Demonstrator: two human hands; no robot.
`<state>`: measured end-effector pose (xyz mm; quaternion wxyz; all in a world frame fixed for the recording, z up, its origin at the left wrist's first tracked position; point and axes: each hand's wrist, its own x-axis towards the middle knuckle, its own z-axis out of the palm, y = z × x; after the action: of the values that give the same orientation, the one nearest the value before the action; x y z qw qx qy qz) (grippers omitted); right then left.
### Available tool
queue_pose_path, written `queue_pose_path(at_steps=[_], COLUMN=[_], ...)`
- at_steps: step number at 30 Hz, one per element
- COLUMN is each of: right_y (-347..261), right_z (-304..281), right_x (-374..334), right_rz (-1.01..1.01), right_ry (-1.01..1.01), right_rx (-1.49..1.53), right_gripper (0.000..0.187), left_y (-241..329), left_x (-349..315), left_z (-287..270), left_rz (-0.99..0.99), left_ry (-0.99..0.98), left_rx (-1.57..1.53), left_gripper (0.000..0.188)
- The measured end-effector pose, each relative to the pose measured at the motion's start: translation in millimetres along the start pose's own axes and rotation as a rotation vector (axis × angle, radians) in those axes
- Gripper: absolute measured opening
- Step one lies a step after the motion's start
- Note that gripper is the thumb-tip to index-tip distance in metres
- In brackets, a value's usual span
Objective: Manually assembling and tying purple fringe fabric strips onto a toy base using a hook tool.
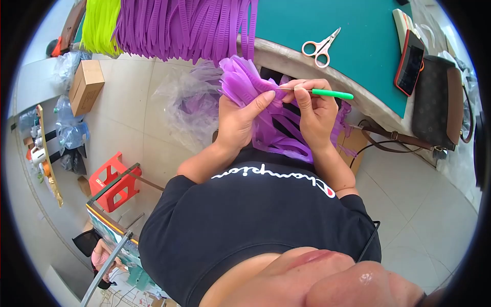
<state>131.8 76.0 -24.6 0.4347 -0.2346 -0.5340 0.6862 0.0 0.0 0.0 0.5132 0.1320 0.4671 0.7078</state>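
Note:
My left hand (236, 118) is closed round a bunch of soft purple strips (239, 84), its thumb pressed across them. Between the thumb and fingers of my right hand (318, 116) is a green-handled pick (333, 94) with a thin metal shaft. That shaft points left and reaches the strips beside my left thumb; whether its tip is hooked is too small to tell. More purple strips (286, 140) hang below my hands, in front of my dark shirt.
Purple strips (184, 28) and yellow-green strips (101, 25) hang over the edge of the green-topped table (368, 30). Scissors (320, 48), a phone (410, 64) and a brown handbag (434, 102) lie there. Left are a plastic bag (176, 110), a carton (87, 87), a red stool (110, 181) and another person (101, 253).

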Motion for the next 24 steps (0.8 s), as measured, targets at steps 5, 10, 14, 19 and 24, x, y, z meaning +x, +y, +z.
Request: queue_pose_path(at_steps=[5, 10, 14, 19, 24], right_y=[-1, -26, -96, -94, -49], right_z=[-3, -43, -88, -61, -15], right_x=[12, 58, 97, 84, 30], right_rz=[-0.561, -0.95, -1.163, -0.285, -0.141], right_ry=[-0.089, 0.186, 0.565, 0.054, -0.096], right_rx=[-0.707, -0.875, -0.791, -0.398, -0.29], right_gripper=[0.012, 0.007, 0.01, 0.015, 0.007], left_y=[-1, 10, -3, 6, 13], left_x=[0, -6, -7, -8, -2], left_z=[-4, -17, -29, -32, -14], left_rz=[0.011, -0.2, -0.325, -0.306, -0.042], left_ry=[-0.022, -0.23, -0.422, -0.34, -0.087], left_rx=[0.059, 0.231, 0.496, 0.296, 0.028], left_gripper=[0.021, 0.02, 0.023, 0.02, 0.01])
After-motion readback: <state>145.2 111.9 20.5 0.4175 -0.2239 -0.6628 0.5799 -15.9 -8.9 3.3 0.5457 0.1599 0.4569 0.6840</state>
